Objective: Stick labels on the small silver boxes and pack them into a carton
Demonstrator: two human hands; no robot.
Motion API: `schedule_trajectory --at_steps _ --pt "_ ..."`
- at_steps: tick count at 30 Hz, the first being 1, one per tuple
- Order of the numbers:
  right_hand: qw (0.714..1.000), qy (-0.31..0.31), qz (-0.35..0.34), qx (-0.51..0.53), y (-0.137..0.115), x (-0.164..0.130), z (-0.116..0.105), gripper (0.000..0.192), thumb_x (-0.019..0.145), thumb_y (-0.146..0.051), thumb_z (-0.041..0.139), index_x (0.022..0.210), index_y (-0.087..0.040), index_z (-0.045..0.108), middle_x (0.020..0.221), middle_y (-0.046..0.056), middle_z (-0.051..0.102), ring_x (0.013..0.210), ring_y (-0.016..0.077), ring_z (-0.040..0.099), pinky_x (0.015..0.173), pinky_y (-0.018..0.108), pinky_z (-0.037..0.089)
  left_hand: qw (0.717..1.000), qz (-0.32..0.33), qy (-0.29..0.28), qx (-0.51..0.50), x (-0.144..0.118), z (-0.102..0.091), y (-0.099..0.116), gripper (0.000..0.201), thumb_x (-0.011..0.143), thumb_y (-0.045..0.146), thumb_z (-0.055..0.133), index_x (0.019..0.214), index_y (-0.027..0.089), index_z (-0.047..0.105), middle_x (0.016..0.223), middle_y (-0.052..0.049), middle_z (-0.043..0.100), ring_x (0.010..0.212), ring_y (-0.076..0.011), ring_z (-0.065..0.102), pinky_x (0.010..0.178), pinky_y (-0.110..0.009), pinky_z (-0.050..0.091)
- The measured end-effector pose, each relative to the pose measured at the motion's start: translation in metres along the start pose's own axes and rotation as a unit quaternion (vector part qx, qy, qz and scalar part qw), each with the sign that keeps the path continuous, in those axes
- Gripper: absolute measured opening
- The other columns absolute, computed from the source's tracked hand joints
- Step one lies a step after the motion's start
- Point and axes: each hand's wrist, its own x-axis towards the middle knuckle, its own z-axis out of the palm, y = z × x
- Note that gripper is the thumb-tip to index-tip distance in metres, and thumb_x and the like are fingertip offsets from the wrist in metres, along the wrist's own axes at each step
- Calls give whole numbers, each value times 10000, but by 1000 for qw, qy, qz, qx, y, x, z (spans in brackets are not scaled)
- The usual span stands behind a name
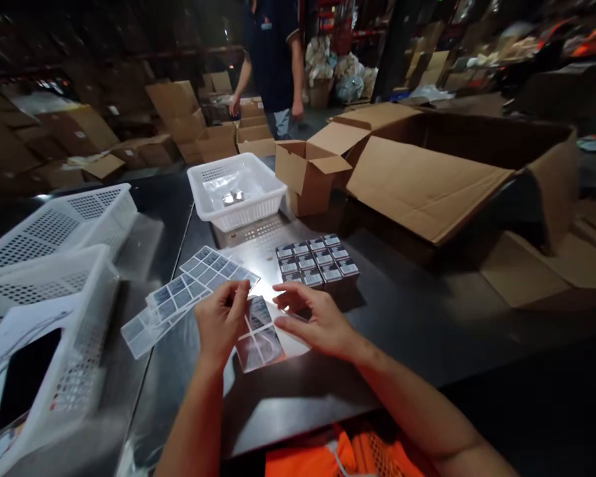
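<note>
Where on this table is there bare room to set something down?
Bare tabletop lies right of the block of small boxes, before the big cardboard box. Crowded: label sheets by the left hand, right hand, white baskets left.

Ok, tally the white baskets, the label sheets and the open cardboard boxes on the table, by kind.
White baskets: 3
Label sheets: 3, one of them in the left hand
Open cardboard boxes: 2
Total: 8
</note>
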Motion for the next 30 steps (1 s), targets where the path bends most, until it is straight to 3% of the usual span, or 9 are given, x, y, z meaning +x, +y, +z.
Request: schedule_trajectory --at_steps 3,7,10,14,16,18,22,26,30 --pt "999 15 -20 -47 2 -6 -2 498 785 -426 816 1229 -236 693 1103 69 743 999 220 704 883 356 569 999 42 5 7 -6 3 1 334 901 485 565 789 211 720 570 30 652 522 -116 574 565 -225 414" --pt "999 -5 25 -43 0 -13 -2 431 816 -374 784 1219 -237 722 921 30 753 821 184 695 738 295 556 990 99 -100 -5 -8 7 6 328 927 447 527 931 206 749 528 36 620 428 -97 512 510 -221 388" --pt "998 -11 56 -14 -3 -17 -2 411 851 -331 725 1252 -242 700 838 7 745 732 169 682 690 284 542 982 108 -153 -16 -6 6 11 337 938 422 513 1015 203 757 680 -7 715 476 -95 549 564 -230 423" --pt "996 -27 81 38 -3 -23 -1 501 901 -408 664 1358 -217 591 763 -11 701 714 158 665 687 267 524 952 51 -263 -146 1 -4 11 474 860 593 608 1014 174 770 906 -79 772 651 -139 642 605 -242 465" --pt "993 -43 89 63 0 -25 0 567 895 -446 669 1389 -202 538 765 -9 692 698 146 650 662 247 511 917 -1 -338 -215 3 -10 9 542 716 634 758 952 146 776 871 -89 767 703 -164 661 613 -240 480" --pt "991 -56 100 71 4 -27 2 628 857 -469 705 1393 -199 519 791 3 700 664 138 638 611 227 497 889 -59 -377 -253 4 -15 6 539 593 581 872 859 123 769 793 -82 751 692 -166 662 631 -247 494" --pt "991 -62 120 16 10 -27 7 665 775 -468 755 1366 -235 559 989 54 745 749 183 696 635 242 549 865 -151 -356 -319 6 -17 -1 525 507 532 928 759 112 737 729 -67 732 666 -171 674 676 -286 532" --pt "991 -55 111 -51 15 -20 4 581 711 -487 776 1235 -255 685 1147 67 756 1008 280 724 841 294 596 880 -154 -312 -323 10 -15 -8 538 513 524 931 819 117 756 757 -58 735 725 -179 692 737 -293 533" --pt "980 -91 176 -12 32 -12 -2 652 692 -585 750 1257 -263 692 1111 65 786 955 315 762 775 313 637 885 -147 -309 -315 15 -13 -15 697 489 601 913 965 115 766 725 -42 703 678 -152 652 661 -259 475"
